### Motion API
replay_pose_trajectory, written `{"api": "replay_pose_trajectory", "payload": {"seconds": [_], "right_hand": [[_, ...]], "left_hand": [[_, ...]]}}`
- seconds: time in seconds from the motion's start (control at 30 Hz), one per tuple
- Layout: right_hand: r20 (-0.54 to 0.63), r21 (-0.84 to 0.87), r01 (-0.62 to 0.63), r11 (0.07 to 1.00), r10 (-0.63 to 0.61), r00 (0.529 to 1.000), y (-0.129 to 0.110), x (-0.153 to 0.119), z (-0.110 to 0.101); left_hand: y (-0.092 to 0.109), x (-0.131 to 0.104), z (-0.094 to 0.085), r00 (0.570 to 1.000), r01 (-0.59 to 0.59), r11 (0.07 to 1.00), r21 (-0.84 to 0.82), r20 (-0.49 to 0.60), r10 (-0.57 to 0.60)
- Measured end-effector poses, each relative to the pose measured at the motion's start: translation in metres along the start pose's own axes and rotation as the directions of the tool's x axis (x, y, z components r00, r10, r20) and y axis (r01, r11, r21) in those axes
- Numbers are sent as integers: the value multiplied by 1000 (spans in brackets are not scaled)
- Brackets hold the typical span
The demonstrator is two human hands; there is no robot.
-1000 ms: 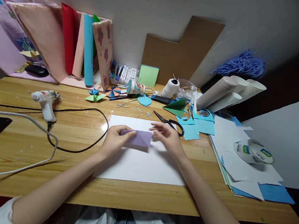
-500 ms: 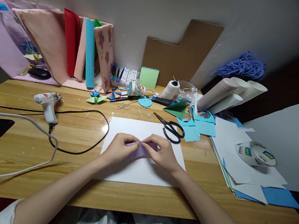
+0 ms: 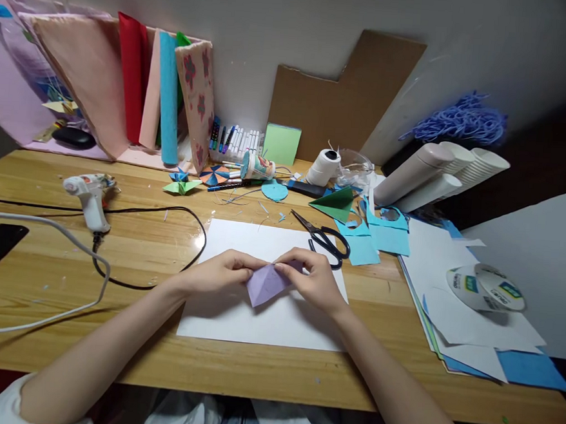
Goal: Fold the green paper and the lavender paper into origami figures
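Paper (image 3: pixel 265 288), purple and folded, is held over a white sheet (image 3: pixel 255 326) on the wooden worktop (image 3: pixel 252 374), one pointed corner angled down toward the person; whether that tip touches the sheet cannot be told. The left hand (image 3: pixel 218 272) pinches its upper left edge with thumb and forefinger, while the right hand (image 3: pixel 317 284) grips the upper right part, thumb across the front and other fingers along the top edge. Both sets of fingertips nearly meet at the upper edge. Scissors (image 3: pixel 318 230) with black handles lie just beyond the right hand, partly over the sheet's far right corner. Near them are cut light-blue pieces (image 3: pixel 387 240) and a dark green folded paper (image 3: pixel 334 204). A white glue gun (image 3: pixel 90 202) rests well to the left, and a tape roll (image 3: pixel 461 282) sits on stacked papers (image 3: pixel 482 336) at right.
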State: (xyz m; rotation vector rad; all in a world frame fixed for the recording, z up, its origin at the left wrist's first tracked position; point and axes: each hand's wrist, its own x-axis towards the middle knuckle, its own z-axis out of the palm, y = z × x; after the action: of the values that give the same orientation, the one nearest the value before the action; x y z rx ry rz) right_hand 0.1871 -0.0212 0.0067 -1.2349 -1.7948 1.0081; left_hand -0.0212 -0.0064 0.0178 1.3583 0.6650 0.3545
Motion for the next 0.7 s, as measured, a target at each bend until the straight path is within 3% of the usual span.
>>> {"api": "replay_pose_trajectory", "payload": {"seconds": [0.2, 0.33, 0.5, 0.7], "right_hand": [[131, 178, -85, 980, 62, 989, 1, 1, -5], [155, 269, -129, 955, 89, 984, 4, 2, -10], [65, 231, -179, 956, 168, 984, 7, 4, -11], [218, 274, -324, 905, 270, 938, 3, 1, -2]], "left_hand": [[2, -10, -12, 995, 36, 999, -8, 94, -35], [4, -14, -12, 996, 89, 990, -105, 42, -85], [2, -6, 1, 998, 49, 973, -227, -19, -55], [-15, 9, 12, 985, 64, 981, -181, -148, -91]]}}
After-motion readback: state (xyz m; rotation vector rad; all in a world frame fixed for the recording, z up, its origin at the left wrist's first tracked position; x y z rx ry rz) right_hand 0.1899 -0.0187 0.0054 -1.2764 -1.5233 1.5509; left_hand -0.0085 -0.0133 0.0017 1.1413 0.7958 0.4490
